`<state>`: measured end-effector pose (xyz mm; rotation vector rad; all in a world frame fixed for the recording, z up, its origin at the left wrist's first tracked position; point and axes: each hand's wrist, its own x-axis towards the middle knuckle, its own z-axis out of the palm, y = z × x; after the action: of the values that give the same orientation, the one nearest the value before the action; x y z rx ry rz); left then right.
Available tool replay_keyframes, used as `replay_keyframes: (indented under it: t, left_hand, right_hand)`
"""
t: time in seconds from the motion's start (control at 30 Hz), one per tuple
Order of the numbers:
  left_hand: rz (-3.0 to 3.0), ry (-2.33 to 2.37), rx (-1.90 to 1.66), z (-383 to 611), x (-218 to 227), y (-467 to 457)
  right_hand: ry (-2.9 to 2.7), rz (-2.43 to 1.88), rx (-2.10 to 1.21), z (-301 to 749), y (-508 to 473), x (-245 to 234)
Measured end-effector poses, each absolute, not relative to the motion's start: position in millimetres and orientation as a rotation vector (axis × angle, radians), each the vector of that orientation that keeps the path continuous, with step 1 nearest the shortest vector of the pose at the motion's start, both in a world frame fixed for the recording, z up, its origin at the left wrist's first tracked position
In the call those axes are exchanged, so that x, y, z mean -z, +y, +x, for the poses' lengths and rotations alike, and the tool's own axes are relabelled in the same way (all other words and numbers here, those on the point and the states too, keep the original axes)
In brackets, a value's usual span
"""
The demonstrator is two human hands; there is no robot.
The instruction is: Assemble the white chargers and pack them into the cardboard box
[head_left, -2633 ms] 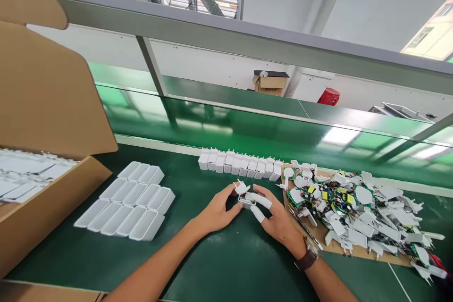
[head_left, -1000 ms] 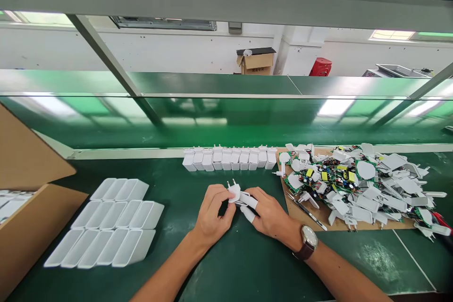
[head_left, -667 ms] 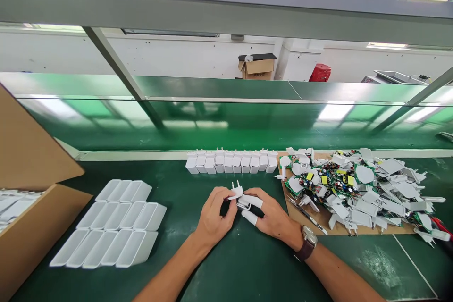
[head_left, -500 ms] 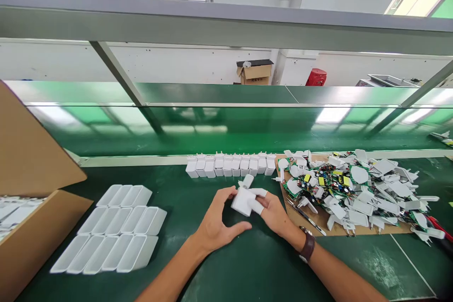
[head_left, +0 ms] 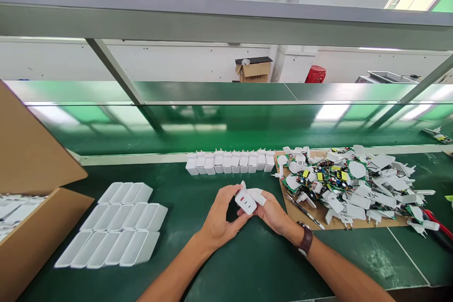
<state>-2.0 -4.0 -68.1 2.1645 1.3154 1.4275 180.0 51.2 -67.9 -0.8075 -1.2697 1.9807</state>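
Both my hands hold one white charger point(head_left: 245, 201) above the green mat; its end with the ports faces me. My left hand point(head_left: 221, 219) curls round its left side. My right hand point(head_left: 271, 211), with white finger cots on two fingers and a watch at the wrist, grips its right side. A row of assembled white chargers point(head_left: 230, 162) stands just beyond my hands. To the right, a cardboard sheet point(head_left: 357, 229) carries a heap of green circuit boards and white plug caps point(head_left: 348, 181).
Empty white charger shells point(head_left: 116, 224) lie in rows on the mat at the left. An open cardboard box point(head_left: 31, 217) with more white parts stands at the far left. A glass-fronted green conveyor point(head_left: 226, 122) runs behind. A red-handled tool point(head_left: 437, 229) lies at the far right.
The plug cap and the body, held apart a second ago, are now together as one charger. My hands have turned it so that its port end faces me.
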Motion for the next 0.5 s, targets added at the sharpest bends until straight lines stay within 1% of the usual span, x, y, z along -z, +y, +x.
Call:
replay_keyframes:
  t: [0.03, 0.17, 0.23, 0.27, 0.33, 0.5]
  left_hand:
    - [2.173, 1.315, -1.400, -3.1, 67.2, -3.9]
    - [2.116, 1.321, -1.347, -8.1, 65.9, -2.2]
    - [2.078, 1.321, -1.342, -9.9, 66.2, -0.4]
    - [2.067, 1.319, -1.341, -10.3, 66.3, 0.7]
    - [2.078, 1.297, -1.341, -9.8, 66.5, 2.8]
    - [2.250, 1.151, -1.316, -3.6, 67.3, 5.9]
  right_hand:
    - [-1.367, -0.835, -1.841, 181.1, 50.8, 68.7]
    - [-1.827, -0.885, -1.097, 188.4, 48.4, 70.3]
    - [-1.954, -0.890, -0.875, 192.3, 47.8, 72.1]
    - [-1.981, -0.905, -0.833, 193.9, 48.0, 73.7]
    - [-2.017, -0.938, -0.862, 196.0, 49.4, 78.0]
    - [-2.150, -0.921, -1.139, 196.7, 53.6, 87.9]
